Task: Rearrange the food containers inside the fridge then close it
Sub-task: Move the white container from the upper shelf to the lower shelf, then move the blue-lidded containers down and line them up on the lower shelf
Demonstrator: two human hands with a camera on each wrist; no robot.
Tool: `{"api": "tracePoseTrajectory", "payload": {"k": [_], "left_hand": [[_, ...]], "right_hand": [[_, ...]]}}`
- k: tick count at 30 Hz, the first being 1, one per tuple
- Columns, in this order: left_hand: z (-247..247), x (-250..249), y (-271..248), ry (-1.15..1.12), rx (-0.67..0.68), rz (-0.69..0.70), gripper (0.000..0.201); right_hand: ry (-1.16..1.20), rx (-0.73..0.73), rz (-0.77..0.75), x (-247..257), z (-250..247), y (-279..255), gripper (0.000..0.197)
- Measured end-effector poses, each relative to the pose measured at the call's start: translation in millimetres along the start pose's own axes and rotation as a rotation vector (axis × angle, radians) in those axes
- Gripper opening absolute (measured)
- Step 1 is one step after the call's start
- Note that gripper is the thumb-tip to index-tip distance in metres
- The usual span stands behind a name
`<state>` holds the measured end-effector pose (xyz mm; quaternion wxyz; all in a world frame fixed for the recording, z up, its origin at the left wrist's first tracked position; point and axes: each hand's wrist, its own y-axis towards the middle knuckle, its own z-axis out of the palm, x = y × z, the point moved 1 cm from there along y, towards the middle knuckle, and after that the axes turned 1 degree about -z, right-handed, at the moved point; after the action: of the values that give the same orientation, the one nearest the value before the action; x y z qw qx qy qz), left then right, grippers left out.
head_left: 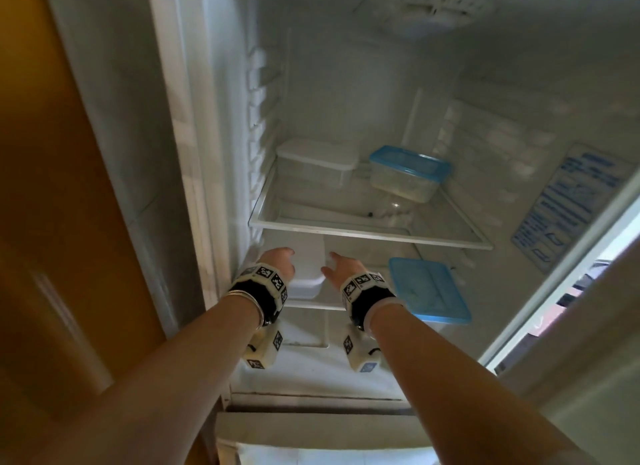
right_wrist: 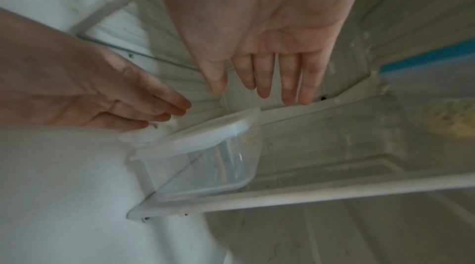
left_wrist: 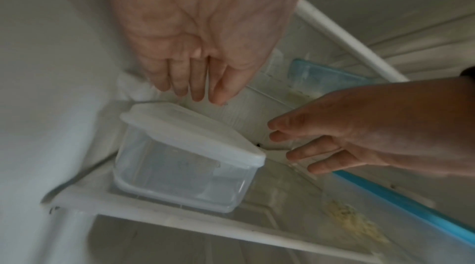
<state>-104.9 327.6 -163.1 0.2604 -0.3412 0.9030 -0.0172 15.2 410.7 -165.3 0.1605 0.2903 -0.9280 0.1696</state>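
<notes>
both hands closing in on the white-lidded box

i'm reaching into the fridge [head_left: 194,146] with both arms, toward the clear container with the white lid [left_wrist: 190,146] that sits on the lower shelf [left_wrist: 159,215], tucked into the left corner close to the side wall. to take it well, i think i should bring one palm to each side of the box, under the lip of the lid, and squeeze evenly before lifting. the shelf above is close overhead, so the lift should stay low and come straight out toward me. the lid may not be snapped tight, so i'd rather hold the body than the lid.

my left hand [left_wrist: 205,31] is above and to the left of the box, fingers straight and a little spread, holding nothing; whether the fingertips brush the lid's far edge i cannot tell. my right hand [right_wrist: 259,31] is to the right of the box, fingers extended and slightly parted, also empty and apart from the container.

beside it on the same shelf, to the right, lies a blue-lidded container [head_left: 429,291]. on the upper shelf [head_left: 367,234] stand another white-lidded box [head_left: 317,161] and a second blue-lidded tub [head_left: 408,173]. the fridge is open.
</notes>
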Motion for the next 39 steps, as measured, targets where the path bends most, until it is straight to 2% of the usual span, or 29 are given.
{"api": "tracePoseTrajectory", "payload": {"k": [6, 9, 12, 19, 24, 27, 33, 36, 39], "left_hand": [[-18, -11, -32, 0.045, -0.033, 0.115, 0.042], [-29, -24, -47, 0.133, -0.09, 0.212, 0.04], [-46, -40, -58, 0.227, -0.138, 0.292, 0.034], [-91, -79, -61, 0.151, -0.28, 0.348, 0.033], [-109, -98, -37, -0.006, -0.287, 0.302, 0.031], [-118, -113, -12, -0.009, -0.272, 0.29, 0.033], [-126, -138, 51, 0.112, -0.275, 0.227, 0.039], [-123, -143, 80, 0.251, -0.285, 0.208, 0.047], [-117, -144, 109, 0.328, -0.254, 0.195, 0.051]], "right_hand": [[-0.149, -0.049, 0.006, 12, -18, -43, 0.049], [-0.208, -0.108, -0.003, 19, -30, -56, 0.047], [-0.168, -0.202, -0.006, 29, -46, -71, 0.043], [-0.231, -0.358, -0.021, 48, -103, -79, 0.037], [-0.221, -0.372, -0.03, 49, -137, -53, 0.038], [-0.194, -0.304, 0.002, 48, -157, -22, 0.034], [-0.321, -0.276, -0.048, 44, -192, 49, 0.042], [-0.425, -0.265, -0.085, 42, -203, 80, 0.044], [-0.414, -0.216, -0.081, 39, -207, 109, 0.046]]}}
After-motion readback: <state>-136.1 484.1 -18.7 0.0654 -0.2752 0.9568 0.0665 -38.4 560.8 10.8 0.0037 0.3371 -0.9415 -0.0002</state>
